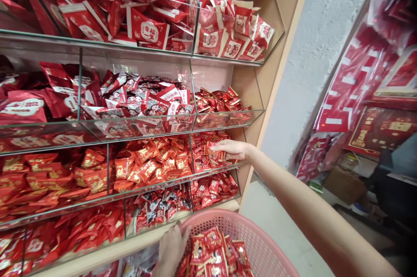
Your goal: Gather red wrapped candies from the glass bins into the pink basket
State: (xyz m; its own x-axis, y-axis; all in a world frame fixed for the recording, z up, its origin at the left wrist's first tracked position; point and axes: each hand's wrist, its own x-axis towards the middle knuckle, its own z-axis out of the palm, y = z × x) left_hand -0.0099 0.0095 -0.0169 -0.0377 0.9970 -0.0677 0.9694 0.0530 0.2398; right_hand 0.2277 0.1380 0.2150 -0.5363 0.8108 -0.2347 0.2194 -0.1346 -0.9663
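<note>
At the right end of a shelf compartment, my right hand (232,149) pinches a small red candy packet (215,153) between thumb and fingers. More red packets lie in that compartment under and around it. Low in the view, my left hand (172,244) grips the left rim of a pink plastic basket (260,242); part of its fingers is hidden. Inside the basket are several red packets with gold print (213,253), piled together.
Glass-fronted shelves (143,122) rise in tiers, split by clear dividers and filled with red packets. A wooden side panel (283,55) ends the unit on the right. Beyond the grey wall (309,51) hang red wrapped goods (352,81). A cardboard box (342,185) sits low there.
</note>
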